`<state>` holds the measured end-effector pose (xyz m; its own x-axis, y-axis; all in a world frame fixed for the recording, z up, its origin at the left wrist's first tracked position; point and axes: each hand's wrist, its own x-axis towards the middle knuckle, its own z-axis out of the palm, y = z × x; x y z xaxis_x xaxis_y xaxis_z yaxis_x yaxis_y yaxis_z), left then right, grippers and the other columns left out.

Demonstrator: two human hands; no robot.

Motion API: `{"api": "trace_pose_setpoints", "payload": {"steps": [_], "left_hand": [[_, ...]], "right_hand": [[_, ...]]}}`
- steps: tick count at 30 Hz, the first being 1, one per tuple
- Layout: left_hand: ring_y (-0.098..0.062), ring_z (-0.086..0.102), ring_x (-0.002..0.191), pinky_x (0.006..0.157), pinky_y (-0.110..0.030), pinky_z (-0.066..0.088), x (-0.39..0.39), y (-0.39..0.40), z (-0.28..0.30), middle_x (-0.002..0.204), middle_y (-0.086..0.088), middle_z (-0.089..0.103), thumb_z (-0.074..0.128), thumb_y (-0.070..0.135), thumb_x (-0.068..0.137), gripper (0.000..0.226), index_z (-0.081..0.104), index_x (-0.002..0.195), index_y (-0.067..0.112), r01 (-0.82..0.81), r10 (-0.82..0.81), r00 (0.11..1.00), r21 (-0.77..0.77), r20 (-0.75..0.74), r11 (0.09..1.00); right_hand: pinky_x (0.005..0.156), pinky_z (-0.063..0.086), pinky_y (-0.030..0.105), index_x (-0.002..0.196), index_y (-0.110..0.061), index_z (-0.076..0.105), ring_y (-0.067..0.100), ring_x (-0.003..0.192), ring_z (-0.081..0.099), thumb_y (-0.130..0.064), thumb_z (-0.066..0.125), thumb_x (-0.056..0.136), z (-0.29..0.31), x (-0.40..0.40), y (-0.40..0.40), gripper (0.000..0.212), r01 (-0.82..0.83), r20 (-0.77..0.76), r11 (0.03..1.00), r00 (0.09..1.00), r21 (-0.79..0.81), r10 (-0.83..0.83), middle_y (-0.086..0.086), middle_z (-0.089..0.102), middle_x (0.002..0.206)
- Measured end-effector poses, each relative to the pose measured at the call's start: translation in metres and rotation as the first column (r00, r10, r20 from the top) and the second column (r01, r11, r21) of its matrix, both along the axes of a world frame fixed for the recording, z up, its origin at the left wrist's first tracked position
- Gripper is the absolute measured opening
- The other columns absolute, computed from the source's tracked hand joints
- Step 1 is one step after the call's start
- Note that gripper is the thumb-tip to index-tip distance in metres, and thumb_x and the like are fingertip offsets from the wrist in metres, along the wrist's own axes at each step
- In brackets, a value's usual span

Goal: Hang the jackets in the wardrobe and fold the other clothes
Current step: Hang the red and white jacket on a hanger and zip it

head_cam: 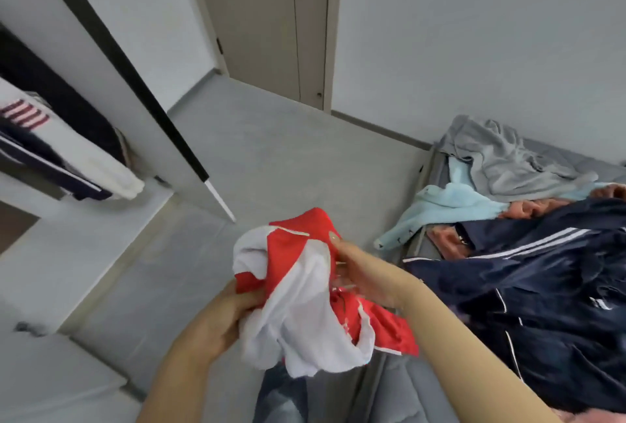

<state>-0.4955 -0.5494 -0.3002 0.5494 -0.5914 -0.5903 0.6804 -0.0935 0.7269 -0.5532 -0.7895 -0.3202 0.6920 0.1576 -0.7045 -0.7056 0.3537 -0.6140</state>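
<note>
**Colours and patterns around the red and white garment**

A garment (315,290) in red and white panels is seen at the centre. To its right, a dark navy jacket (542,304) is marked with white stripes and thin white piping. Beyond the jacket, pieces in pink (450,239), pale blue (447,205) and light grey (508,158) are seen. Far to its left, a white piece with red stripes (27,114) and a navy one with white lines (44,158) are seen. The floor (288,158) is pale grey.

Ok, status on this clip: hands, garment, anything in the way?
Left hand and right hand both grip the red-and-white garment, bunched, unfolded. Navy jacket lies on the bed pile. Nothing blocking.
</note>
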Motion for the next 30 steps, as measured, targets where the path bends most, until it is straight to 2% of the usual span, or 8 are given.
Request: {"api": "trace_pose_setpoints", "payload": {"steps": [5,9,13,17,19,22,27,30], "left_hand": [[-0.028,0.066,0.113,0.084,-0.031,0.056,0.039,0.033,-0.006,0.122,-0.011,0.069,0.091,0.034,0.064,0.065,0.069,0.122,0.014,0.149,-0.151,0.988,0.05,0.029,0.988],[-0.021,0.065,0.115,0.09,-0.027,0.052,0.072,0.066,-0.015,0.119,0.0,0.071,0.091,0.045,0.056,0.069,0.07,0.117,0.021,0.243,-0.248,0.969,0.137,0.02,0.96],[-0.019,0.058,0.114,0.087,-0.024,0.043,0.12,0.1,-0.026,0.133,-0.002,0.06,0.076,0.02,0.084,0.052,0.054,0.131,0.017,0.062,-0.117,0.988,0.443,0.098,0.894],[-0.005,0.052,0.119,0.088,-0.014,0.042,0.178,0.107,-0.005,0.138,0.01,0.051,0.073,0.015,0.086,0.06,0.045,0.138,0.027,-0.287,0.158,0.898,0.274,0.411,0.918],[0.007,0.036,0.13,0.103,-0.021,0.035,0.2,0.098,0.007,0.144,0.027,0.036,0.079,0.028,0.079,0.078,0.034,0.142,0.042,-0.189,0.074,0.88,0.202,0.469,0.961],[-0.004,0.021,0.145,0.115,-0.032,0.028,0.228,0.081,0.016,0.158,0.017,0.018,0.083,0.019,0.077,0.105,0.012,0.149,0.045,-0.064,-0.046,0.843,0.185,0.535,0.981],[-0.001,-0.02,0.144,0.122,-0.048,-0.004,0.255,0.08,0.039,0.157,0.024,-0.012,0.075,0.055,0.057,0.09,0.015,0.122,0.066,-0.086,-0.231,0.566,0.335,0.791,0.938],[-0.003,-0.01,0.149,0.124,-0.044,0.004,0.26,0.095,0.055,0.159,0.025,-0.008,0.08,0.069,0.05,0.112,0.009,0.136,0.063,0.076,-0.231,0.659,0.242,0.716,0.967]], "right_hand": [[0.099,0.051,0.04,0.135,-0.009,0.057,0.028,0.114,0.065,-0.027,0.066,0.086,0.001,0.06,0.076,0.052,0.337,-0.022,0.921,0.94,0.194,-0.339,0.016,0.065,0.127],[0.103,0.046,0.054,0.127,-0.004,0.061,0.039,0.115,0.062,-0.014,0.059,0.096,0.011,0.102,0.097,0.033,0.488,0.03,0.873,0.872,0.004,-0.488,0.021,0.067,0.121],[0.088,0.058,0.042,0.102,-0.019,0.075,0.03,0.1,0.071,-0.012,0.07,0.089,0.046,0.136,0.094,0.015,0.274,0.168,0.938,0.956,-0.21,-0.242,0.012,0.074,0.107],[0.091,0.056,0.042,0.112,-0.018,0.072,0.028,0.102,0.071,-0.013,0.08,0.079,0.081,0.16,0.085,0.033,0.048,0.183,0.965,0.983,-0.258,0.0,0.009,0.073,0.112],[0.093,0.055,0.04,0.115,-0.019,0.071,0.027,0.108,0.068,-0.016,0.081,0.075,0.101,0.174,0.083,0.042,-0.039,0.223,0.973,0.97,-0.227,0.091,0.008,0.072,0.117],[0.091,0.056,0.034,0.115,-0.024,0.071,0.025,0.112,0.067,-0.02,0.08,0.077,0.132,0.195,0.081,0.04,-0.187,0.27,0.95,0.929,-0.248,0.254,0.005,0.07,0.122],[0.084,0.056,0.025,0.103,-0.031,0.077,0.019,0.107,0.069,-0.014,0.078,0.079,0.165,0.222,0.075,0.029,-0.312,0.312,0.876,0.846,-0.369,0.432,0.0,0.073,0.115],[0.083,0.055,0.023,0.102,-0.031,0.077,0.018,0.106,0.069,-0.017,0.076,0.077,0.174,0.238,0.077,0.028,-0.352,0.342,0.843,0.797,-0.407,0.498,-0.001,0.073,0.114]]}}
